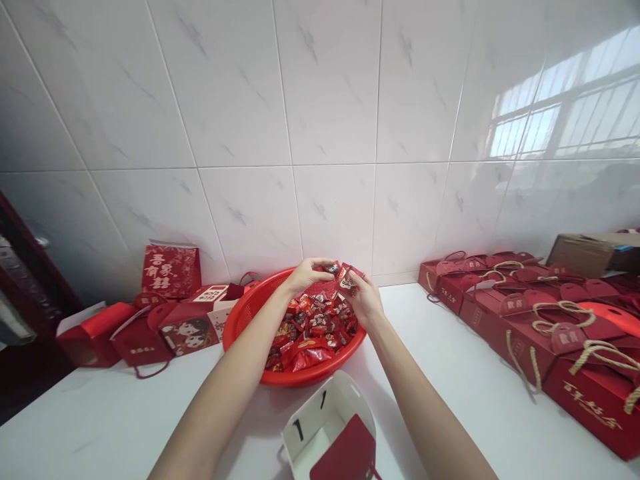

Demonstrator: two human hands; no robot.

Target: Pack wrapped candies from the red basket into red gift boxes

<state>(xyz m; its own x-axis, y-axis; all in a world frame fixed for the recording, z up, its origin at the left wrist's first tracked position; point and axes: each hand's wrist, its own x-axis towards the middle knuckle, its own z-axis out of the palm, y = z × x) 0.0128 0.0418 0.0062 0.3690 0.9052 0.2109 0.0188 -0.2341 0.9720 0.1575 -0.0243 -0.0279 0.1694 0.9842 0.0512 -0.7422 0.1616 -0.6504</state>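
Over the back of a round red plastic basket (295, 378), my left hand (311, 275) has its fingers closed on a small wrapped candy (333, 269). My right hand (367, 300), at the basket's right rim, pinches a red-wrapped candy (346, 277). The two hands nearly meet. Below them the basket holds a heap of candies (320, 323) in red and brown wrappers, with a larger shiny red packet (307, 353) at the front. Nearest me stands an open gift box (313, 420), white inside with a dark red flap; its inside looks bare.
Several red gift boxes (190, 323) and a red bag-like box (171, 270) stand at the left. Rows of closed red boxes with rope handles (525, 320) fill the right side. A brown cardboard box (583, 255) sits behind them. A tiled wall (335, 200) bounds the white table (400, 373).
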